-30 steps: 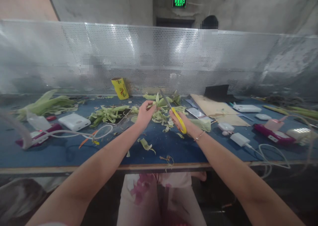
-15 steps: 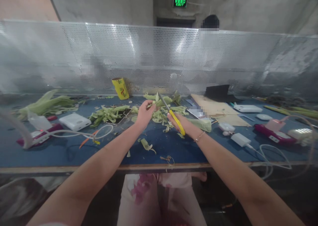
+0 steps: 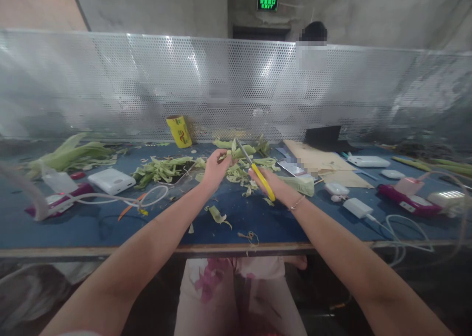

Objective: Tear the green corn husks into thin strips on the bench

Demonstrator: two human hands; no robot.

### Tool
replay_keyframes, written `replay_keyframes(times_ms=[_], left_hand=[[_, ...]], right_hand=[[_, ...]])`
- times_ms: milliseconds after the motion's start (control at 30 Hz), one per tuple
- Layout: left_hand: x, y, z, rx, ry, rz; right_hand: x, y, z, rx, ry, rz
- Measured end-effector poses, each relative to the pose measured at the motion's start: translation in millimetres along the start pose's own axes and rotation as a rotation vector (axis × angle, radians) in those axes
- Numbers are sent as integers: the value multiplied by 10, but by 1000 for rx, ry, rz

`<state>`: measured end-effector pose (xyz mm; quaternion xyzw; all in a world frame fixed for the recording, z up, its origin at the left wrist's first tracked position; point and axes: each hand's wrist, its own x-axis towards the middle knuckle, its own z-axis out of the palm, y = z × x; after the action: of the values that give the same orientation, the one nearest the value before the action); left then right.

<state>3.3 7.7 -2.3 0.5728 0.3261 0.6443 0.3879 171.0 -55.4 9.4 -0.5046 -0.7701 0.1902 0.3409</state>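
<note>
My left hand is closed, thumb and fingers pinching a pale green piece of corn husk above the desk. My right hand grips yellow-handled scissors, their grey blades pointing up and left beside that piece. Whether the blades touch it I cannot tell. Under and behind both hands lie curled husk scraps and a larger green husk. A heap of cut husk strips is left of my left hand, partly over a dark flat object. One loose scrap lies nearer me.
Whole husk leaves lie far left, near a white box-shaped device and cables. A yellow wrapper-like container stands by the perforated metal screen. Cardboard, chargers and a maroon power strip are on the right.
The husk piece and the scissors' tip have shifted very slightly to the right. Both hands stay in nearly the same place and keep their grips.
</note>
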Motion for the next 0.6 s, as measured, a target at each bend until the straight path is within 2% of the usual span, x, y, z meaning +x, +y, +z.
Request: replay_keyframes(times_ms=[167, 467, 600], left_hand=[[-4, -11, -9, 49, -14, 16], [6, -39, -17, 41, -28, 20], [5, -37, -24, 41, -18, 8]], right_hand=[[-1, -22, -4, -3, 17, -12], [9, 26, 31, 123, -7, 120], [57, 80, 52, 108, -2, 161]])
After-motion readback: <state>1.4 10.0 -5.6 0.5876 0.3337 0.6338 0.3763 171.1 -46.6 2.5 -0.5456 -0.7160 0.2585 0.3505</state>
